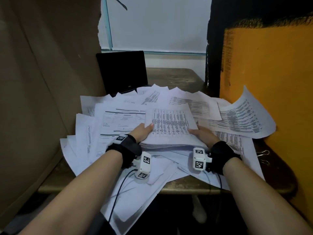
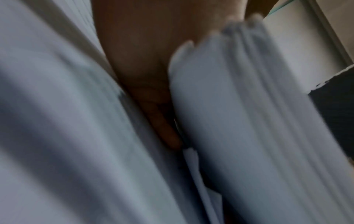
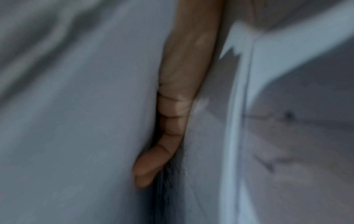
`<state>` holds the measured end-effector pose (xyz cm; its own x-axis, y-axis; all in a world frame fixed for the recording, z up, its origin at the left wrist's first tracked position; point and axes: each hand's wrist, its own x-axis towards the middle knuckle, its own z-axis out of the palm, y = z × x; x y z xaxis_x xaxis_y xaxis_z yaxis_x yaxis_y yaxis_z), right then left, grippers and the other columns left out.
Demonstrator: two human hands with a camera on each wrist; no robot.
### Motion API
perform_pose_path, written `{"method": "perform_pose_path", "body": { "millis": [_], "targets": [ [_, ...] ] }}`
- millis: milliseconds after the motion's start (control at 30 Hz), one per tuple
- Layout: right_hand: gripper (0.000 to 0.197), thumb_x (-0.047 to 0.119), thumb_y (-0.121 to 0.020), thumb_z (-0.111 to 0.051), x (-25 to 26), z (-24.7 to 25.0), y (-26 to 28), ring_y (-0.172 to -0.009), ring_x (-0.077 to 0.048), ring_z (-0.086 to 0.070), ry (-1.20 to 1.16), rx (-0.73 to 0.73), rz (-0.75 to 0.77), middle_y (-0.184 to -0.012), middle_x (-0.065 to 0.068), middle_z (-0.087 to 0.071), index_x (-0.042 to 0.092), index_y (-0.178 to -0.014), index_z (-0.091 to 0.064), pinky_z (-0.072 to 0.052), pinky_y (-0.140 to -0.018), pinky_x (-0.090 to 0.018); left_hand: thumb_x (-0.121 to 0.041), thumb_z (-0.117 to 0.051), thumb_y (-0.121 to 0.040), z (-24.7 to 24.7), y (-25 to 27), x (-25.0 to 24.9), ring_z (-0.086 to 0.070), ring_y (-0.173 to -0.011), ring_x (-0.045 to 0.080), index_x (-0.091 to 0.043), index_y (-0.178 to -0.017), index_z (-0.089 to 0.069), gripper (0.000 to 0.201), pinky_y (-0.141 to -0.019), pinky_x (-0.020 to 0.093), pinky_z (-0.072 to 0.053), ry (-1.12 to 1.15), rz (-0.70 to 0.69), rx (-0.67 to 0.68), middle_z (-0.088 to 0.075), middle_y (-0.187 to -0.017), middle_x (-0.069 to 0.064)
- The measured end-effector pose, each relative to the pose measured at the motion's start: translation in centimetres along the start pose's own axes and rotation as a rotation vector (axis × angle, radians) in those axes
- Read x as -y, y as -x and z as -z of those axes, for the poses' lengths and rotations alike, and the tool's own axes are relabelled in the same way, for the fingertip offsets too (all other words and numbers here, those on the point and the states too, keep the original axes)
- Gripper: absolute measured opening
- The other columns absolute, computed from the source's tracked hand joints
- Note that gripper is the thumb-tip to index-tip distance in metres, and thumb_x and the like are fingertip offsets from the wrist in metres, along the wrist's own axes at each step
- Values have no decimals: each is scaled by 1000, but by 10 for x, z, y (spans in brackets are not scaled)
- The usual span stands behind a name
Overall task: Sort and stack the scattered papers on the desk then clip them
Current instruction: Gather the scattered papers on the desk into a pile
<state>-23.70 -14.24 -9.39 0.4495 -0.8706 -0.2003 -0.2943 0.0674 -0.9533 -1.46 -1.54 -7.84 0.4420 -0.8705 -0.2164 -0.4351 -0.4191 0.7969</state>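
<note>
A thick stack of printed papers [image 1: 171,126] lies in the middle of the desk, lifted a little at its near edge. My left hand [image 1: 144,131] grips its left side with the thumb on top and the fingers under the sheets. My right hand [image 1: 201,133] grips the right side the same way. In the left wrist view my fingers [image 2: 162,121] are wedged between the stack [image 2: 239,121] and loose sheets. In the right wrist view a finger [image 3: 168,136] lies under the stack [image 3: 86,121]. Loose scattered papers [image 1: 118,119] cover the desk around the stack.
A dark laptop [image 1: 122,72] stands open at the back left. Binder clips [image 1: 264,155] lie at the desk's right edge beside an orange panel [image 1: 271,82]. A cardboard sheet [image 1: 42,73] walls the left side. One curled sheet [image 1: 245,112] leans on the orange panel.
</note>
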Motion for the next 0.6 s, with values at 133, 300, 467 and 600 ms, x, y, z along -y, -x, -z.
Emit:
{"method": "perform_pose_path", "body": {
  "millis": [133, 300, 467, 600],
  "targets": [
    [30, 14, -98, -53, 2, 1, 3, -75, -12, -60, -18, 4, -3, -109, -11, -65, 0, -125, -57, -48, -54, -15, -41, -48, -97, 19, -2, 4, -59, -105, 26, 7, -119, -54, 53, -95, 35, -47, 455, 68, 31, -60, -123, 19],
    [24, 13, -101, -47, -4, 7, 1, -78, -21, -59, -305, 43, -80, -96, -10, -64, 2, -120, -56, -52, -66, -28, -33, -59, -88, 82, 5, 34, -38, -126, 34, -6, -133, -41, 56, -98, 41, -37, 60, 265, -593, -42, -134, 23],
    [5, -4, -93, -53, -5, 7, 1, -61, -13, -46, -901, 83, -240, -77, -7, -48, -1, -97, -51, -45, -39, -16, -38, -69, -81, 90, 10, 52, -29, -134, 40, 0, -145, -13, 93, -108, 46, -30, -28, 471, -475, -25, -146, 26],
    [98, -10, -8, -92, 10, 13, 3, -48, -14, -58, -1059, 267, -117, -70, -14, -61, -4, -98, -54, -45, -41, -15, -10, -69, -82, 100, 4, 52, -62, -89, 31, 4, -109, -59, 31, -67, 27, -50, 47, 192, -443, -66, -104, 20]
  ]
}}
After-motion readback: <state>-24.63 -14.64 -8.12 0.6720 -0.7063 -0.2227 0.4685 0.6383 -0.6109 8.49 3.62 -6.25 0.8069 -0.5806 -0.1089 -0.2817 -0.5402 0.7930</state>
